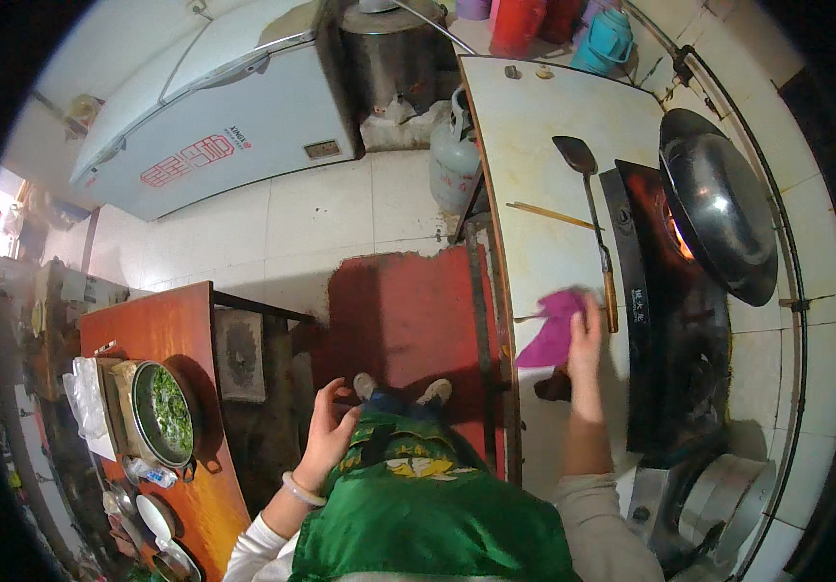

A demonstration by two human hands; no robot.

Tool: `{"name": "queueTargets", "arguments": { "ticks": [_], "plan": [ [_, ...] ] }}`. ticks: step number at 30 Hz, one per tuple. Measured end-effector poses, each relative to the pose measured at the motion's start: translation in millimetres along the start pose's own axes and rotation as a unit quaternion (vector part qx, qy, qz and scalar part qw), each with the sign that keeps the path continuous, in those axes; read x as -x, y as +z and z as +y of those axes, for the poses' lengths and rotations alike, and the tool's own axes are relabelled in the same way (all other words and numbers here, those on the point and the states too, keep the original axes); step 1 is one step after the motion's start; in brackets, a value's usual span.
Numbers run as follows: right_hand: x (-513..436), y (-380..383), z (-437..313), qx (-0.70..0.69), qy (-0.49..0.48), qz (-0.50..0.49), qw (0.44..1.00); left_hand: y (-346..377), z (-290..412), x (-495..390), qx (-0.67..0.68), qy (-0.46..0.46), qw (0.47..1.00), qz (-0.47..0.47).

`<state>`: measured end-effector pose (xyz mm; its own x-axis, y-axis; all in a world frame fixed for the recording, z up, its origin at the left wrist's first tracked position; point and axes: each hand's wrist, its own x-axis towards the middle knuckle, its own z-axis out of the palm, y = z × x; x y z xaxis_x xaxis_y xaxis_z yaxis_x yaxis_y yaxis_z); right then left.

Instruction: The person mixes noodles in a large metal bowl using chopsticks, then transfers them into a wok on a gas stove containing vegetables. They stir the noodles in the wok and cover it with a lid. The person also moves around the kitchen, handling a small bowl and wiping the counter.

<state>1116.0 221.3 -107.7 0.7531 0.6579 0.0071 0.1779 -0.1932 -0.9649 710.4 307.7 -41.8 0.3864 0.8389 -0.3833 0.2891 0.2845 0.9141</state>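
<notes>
My right hand (585, 342) grips a purple cloth (550, 335) on the white worktop (552, 262). Just beyond it lies a wok turner (596, 218) with a wooden handle, and a pair of chopsticks (552, 213) touches its shaft. A black wok (727, 211) sits steeply tilted over a gas stove (669, 320), where a burner flame (682, 236) shows beside it. My left hand (329, 425) hangs in front of the green apron (425, 524), holding nothing, its fingers loosely curled and apart.
On the left, a wooden table (210, 429) bears a pan of chopped greens (170, 411). A gas cylinder (454, 164) stands by the worktop's far end, near a chest freezer (228, 138). Thermos flasks (603, 44) stand behind. A metal pot (727, 495) is at lower right.
</notes>
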Motion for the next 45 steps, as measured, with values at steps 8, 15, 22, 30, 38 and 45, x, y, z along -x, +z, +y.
{"name": "queueTargets", "arguments": {
  "ticks": [8,15,22,30,38,45],
  "plan": [
    [5.5,1.4,100.4,0.369,-0.159,-0.053,0.914,-47.8,-4.3,8.6,-0.07,0.116,0.99,0.036],
    [129.6,115.2,28.1,0.109,-0.019,-0.035,0.993,-143.5,-52.1,53.1,-0.023,0.057,0.979,0.194],
    [177.4,307.2,-100.7,-0.275,0.203,-0.403,0.849,-198.3,-53.9,39.2,-0.145,0.157,0.969,0.127],
    [250.8,433.7,-239.2,-0.205,0.02,-0.566,0.799,-245.0,-33.4,11.6,-0.211,0.353,0.879,0.24],
    [223.2,477.9,-211.1,-0.105,-0.045,-0.611,0.783,-268.5,-55.9,-11.8,-0.239,0.228,0.903,0.275],
    [129.6,560.5,-223.4,-0.138,0.003,-0.618,0.774,-303.3,-20.6,-61.8,-0.181,0.134,0.917,0.33]
  ]
}}
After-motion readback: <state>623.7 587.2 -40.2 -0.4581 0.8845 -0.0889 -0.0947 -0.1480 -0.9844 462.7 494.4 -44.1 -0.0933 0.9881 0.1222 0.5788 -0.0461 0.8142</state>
